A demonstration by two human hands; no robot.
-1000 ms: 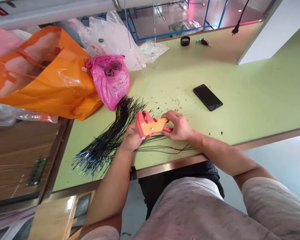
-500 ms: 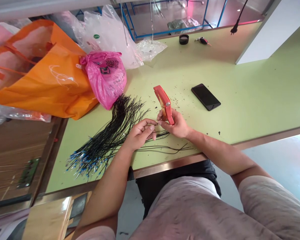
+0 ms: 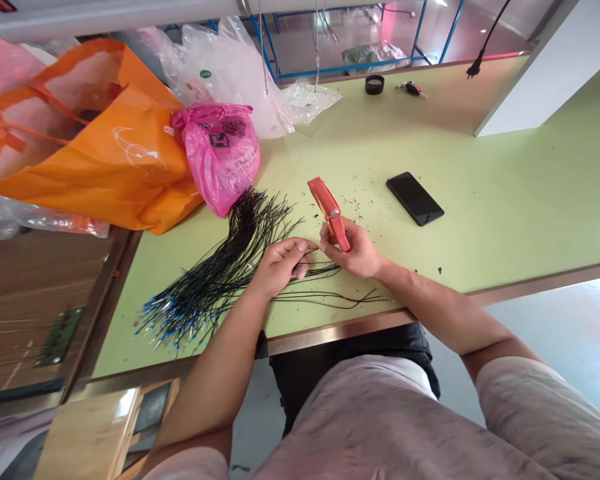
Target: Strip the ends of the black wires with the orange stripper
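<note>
- One black rectangular phone (image 3: 415,199).
- Left of the phone: one red-and-orange tool (image 3: 330,205), right hand (image 3: 360,252) clamped around it.
- Farther left: left hand (image 3: 281,264) pinching one thin black wire (image 3: 312,250); one blue-ended black wire bundle (image 3: 207,270).
- Right: green tabletop (image 3: 520,200), reaching its metal edge (image 3: 535,287).

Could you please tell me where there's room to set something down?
The largest nearly bare stretch of tabletop lies right of the smartphone, in front of the white panel. A smaller one lies between smartphone and key fob. The left is crowded with the orange bag, pink plastic bag and black wires; scraps lie beside the wire stripper.
</note>
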